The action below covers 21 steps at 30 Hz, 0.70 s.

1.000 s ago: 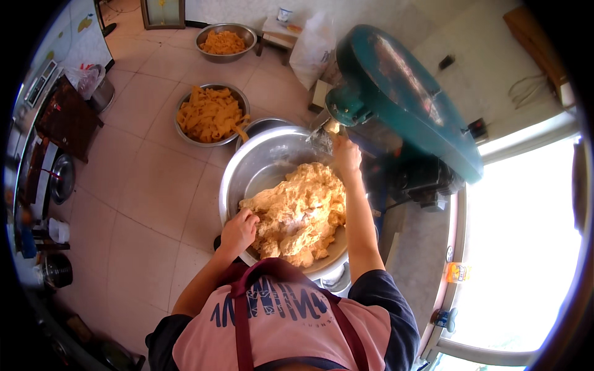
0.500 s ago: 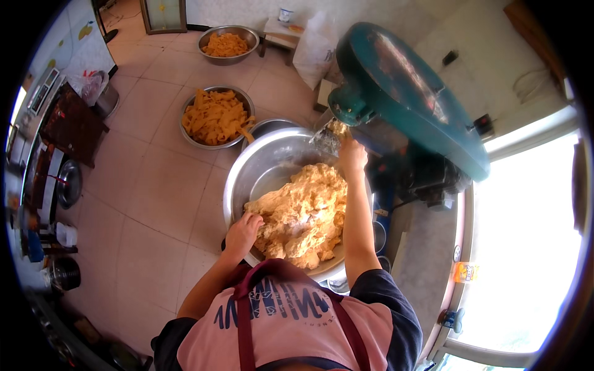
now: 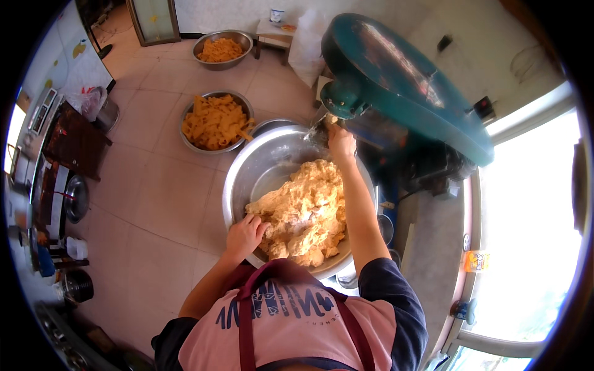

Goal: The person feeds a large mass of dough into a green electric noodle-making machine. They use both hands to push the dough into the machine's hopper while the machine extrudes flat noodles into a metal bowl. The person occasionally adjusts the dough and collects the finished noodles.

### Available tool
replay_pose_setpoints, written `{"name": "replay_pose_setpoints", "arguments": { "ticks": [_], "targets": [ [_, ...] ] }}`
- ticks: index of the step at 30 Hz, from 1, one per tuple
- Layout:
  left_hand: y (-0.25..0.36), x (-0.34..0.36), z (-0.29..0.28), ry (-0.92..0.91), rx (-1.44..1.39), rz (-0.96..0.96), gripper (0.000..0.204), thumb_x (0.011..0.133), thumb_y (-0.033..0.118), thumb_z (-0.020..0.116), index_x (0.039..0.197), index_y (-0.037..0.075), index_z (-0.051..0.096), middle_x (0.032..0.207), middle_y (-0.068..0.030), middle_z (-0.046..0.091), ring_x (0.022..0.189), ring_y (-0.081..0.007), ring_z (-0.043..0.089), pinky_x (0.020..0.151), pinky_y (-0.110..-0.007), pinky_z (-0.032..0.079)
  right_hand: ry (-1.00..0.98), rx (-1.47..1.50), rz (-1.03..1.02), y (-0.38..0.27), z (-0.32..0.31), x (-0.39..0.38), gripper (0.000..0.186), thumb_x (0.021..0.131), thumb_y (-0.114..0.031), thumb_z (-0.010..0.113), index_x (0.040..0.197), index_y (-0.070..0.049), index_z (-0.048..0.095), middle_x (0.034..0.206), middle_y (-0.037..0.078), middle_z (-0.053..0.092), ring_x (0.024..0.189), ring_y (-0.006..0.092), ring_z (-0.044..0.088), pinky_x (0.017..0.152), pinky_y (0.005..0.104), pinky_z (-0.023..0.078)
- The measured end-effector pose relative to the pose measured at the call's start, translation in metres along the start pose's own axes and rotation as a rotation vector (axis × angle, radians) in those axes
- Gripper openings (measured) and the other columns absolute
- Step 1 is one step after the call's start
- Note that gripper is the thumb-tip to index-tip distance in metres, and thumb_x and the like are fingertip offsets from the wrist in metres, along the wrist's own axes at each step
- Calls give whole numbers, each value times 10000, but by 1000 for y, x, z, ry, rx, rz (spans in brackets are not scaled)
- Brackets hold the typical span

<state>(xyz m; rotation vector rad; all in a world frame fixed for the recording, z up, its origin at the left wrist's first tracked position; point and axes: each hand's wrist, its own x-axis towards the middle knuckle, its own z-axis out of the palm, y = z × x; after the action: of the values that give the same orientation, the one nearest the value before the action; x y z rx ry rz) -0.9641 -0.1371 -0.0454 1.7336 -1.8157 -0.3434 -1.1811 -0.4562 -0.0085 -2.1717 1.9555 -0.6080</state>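
Observation:
A large steel bowl holds a rough mass of pale orange dough. My left hand is at the bowl's left side, fingers curled on the edge of that dough. At the bowl's far right, my right hand is closed on a small lump of dough, held up against the metal mouth of a green machine that overhangs the bowl. The exact contact inside that mouth is hidden.
Two steel bowls of orange strips stand on the tiled floor, beside a low stool and white sack. A dark wooden cabinet is left; a bright glass door is right.
My right hand has shifted slightly upward at the machine's mouth. My left hand stays on the dough with little movement. The camera view has moved a little.

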Motion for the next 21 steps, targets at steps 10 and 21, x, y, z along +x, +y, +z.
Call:
{"name": "replay_pose_setpoints", "arguments": {
  "ticks": [10, 21],
  "targets": [
    [-3, -6, 4, -34, -11, -77, 206, 913, 250, 614, 841, 63, 567, 847, -107, 586, 684, -345, 607, 575, -429, 488, 77, 4, 80, -34, -17, -25, 230, 910, -269, 524, 1023, -186, 707, 920, 202, 698, 885, 414, 670, 799, 480, 544],
    [-7, -3, 12, 14, -166, -150, 223, 855, 221, 683, 870, 61, 528, 882, -96, 581, 796, -334, 606, 672, -430, 493, 181, 305, 69, 29, -17, -65, 354, 910, -346, 618, 1062, -27, 623, 835, 240, 675, 793, 415, 662, 711, 439, 524]
  ]
}}
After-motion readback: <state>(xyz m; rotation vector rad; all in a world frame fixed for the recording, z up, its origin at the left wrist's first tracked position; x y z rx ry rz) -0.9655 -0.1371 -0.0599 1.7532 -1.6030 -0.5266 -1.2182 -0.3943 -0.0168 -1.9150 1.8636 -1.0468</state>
